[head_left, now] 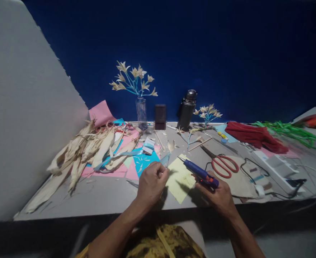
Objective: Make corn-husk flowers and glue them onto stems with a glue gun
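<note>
In the head view, my left hand is pinching a small husk flower, my right hand is gripping the glue gun, apart from it. Flowered stems are standing finished in the bottle; the branched stem is lying partly flowered.

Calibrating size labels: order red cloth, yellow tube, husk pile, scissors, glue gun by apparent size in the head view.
Largest to smallest:
1. Husk pile
2. Red cloth
3. Glue gun and scissors: look alike, gun seems nearer the camera, so unranked
4. Yellow tube
</note>
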Demonstrator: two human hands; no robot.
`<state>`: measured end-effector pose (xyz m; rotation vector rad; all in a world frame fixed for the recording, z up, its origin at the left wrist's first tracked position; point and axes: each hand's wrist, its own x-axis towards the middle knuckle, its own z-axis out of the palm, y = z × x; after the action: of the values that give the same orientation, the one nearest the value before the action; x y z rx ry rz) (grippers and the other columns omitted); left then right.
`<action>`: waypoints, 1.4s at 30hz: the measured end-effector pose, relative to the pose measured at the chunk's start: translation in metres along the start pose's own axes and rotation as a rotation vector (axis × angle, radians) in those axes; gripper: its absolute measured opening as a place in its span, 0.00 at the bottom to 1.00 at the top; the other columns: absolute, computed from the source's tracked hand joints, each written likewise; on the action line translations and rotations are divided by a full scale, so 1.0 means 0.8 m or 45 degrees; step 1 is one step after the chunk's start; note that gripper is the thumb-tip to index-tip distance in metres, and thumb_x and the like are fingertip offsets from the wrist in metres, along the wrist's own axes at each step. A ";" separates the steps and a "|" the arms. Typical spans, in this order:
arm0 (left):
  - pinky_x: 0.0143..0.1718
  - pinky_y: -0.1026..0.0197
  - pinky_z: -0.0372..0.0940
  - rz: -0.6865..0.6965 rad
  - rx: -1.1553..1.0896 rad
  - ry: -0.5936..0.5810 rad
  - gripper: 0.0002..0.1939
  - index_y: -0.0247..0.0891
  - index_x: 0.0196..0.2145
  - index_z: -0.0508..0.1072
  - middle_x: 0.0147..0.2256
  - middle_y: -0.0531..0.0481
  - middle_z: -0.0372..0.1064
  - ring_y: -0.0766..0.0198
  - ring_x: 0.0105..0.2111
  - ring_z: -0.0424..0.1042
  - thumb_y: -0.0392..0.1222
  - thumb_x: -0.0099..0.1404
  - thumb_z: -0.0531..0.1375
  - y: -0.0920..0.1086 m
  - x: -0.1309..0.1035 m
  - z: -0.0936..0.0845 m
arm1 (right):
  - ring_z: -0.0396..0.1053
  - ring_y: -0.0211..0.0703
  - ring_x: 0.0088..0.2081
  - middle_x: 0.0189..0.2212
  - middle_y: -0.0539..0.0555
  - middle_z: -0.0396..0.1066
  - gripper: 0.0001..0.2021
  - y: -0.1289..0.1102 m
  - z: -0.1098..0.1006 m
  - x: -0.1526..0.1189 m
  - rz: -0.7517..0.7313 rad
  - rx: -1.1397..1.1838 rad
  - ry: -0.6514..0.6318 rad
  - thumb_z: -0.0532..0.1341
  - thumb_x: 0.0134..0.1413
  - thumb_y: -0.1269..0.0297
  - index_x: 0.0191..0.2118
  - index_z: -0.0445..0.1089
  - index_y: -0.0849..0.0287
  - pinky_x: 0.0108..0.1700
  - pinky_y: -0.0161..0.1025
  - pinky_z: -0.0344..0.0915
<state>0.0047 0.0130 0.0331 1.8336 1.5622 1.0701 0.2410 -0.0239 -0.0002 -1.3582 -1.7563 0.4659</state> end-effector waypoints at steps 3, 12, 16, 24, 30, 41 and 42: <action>0.29 0.62 0.53 0.068 0.056 0.048 0.11 0.39 0.21 0.61 0.23 0.56 0.59 0.66 0.24 0.60 0.38 0.60 0.57 -0.001 -0.001 0.001 | 0.69 0.48 0.35 0.32 0.55 0.75 0.08 0.016 0.006 0.000 -0.194 -0.280 0.139 0.62 0.60 0.61 0.40 0.73 0.59 0.40 0.42 0.65; 0.29 0.63 0.55 0.046 -0.068 0.076 0.12 0.39 0.20 0.63 0.21 0.56 0.59 0.67 0.23 0.60 0.40 0.60 0.58 0.002 0.001 -0.014 | 0.65 0.53 0.41 0.36 0.56 0.73 0.13 0.027 0.038 -0.002 -0.134 -0.841 -0.042 0.63 0.57 0.71 0.48 0.71 0.56 0.41 0.44 0.62; 0.28 0.64 0.56 -0.087 -0.183 0.048 0.12 0.39 0.20 0.65 0.20 0.57 0.58 0.68 0.22 0.59 0.42 0.59 0.59 0.000 0.003 -0.023 | 0.64 0.53 0.41 0.37 0.56 0.72 0.14 0.021 0.034 -0.005 -0.111 -0.848 -0.102 0.65 0.55 0.70 0.49 0.72 0.57 0.42 0.44 0.62; 0.29 0.64 0.57 -0.092 -0.242 0.009 0.13 0.39 0.21 0.66 0.20 0.57 0.60 0.68 0.23 0.60 0.44 0.59 0.61 -0.006 0.002 -0.029 | 0.66 0.53 0.43 0.38 0.58 0.72 0.15 0.017 0.019 -0.009 -0.156 -0.804 -0.304 0.65 0.56 0.68 0.51 0.72 0.57 0.43 0.45 0.65; 0.29 0.65 0.57 -0.046 -0.321 -0.018 0.12 0.38 0.21 0.68 0.21 0.56 0.62 0.68 0.23 0.61 0.42 0.59 0.61 0.003 0.002 -0.025 | 0.69 0.50 0.40 0.35 0.58 0.75 0.07 -0.024 0.026 -0.010 -0.140 -0.333 -0.050 0.59 0.61 0.68 0.40 0.76 0.58 0.45 0.46 0.66; 0.29 0.64 0.60 -0.029 -0.529 -0.094 0.10 0.37 0.21 0.73 0.23 0.53 0.67 0.66 0.25 0.66 0.42 0.58 0.63 0.027 -0.005 -0.007 | 0.57 0.33 0.23 0.20 0.47 0.66 0.14 -0.091 0.090 0.007 0.541 0.924 -0.005 0.68 0.49 0.54 0.28 0.73 0.62 0.26 0.33 0.54; 0.30 0.63 0.60 -0.016 -0.522 -0.111 0.10 0.37 0.21 0.74 0.23 0.53 0.68 0.66 0.25 0.66 0.41 0.58 0.63 0.028 -0.006 -0.010 | 0.56 0.33 0.22 0.19 0.47 0.65 0.14 -0.090 0.090 0.008 0.545 0.950 -0.005 0.68 0.49 0.54 0.28 0.73 0.62 0.26 0.32 0.53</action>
<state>0.0108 0.0027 0.0543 1.5656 1.1957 1.1854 0.1400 -0.0283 0.0127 -1.1532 -1.0898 1.2160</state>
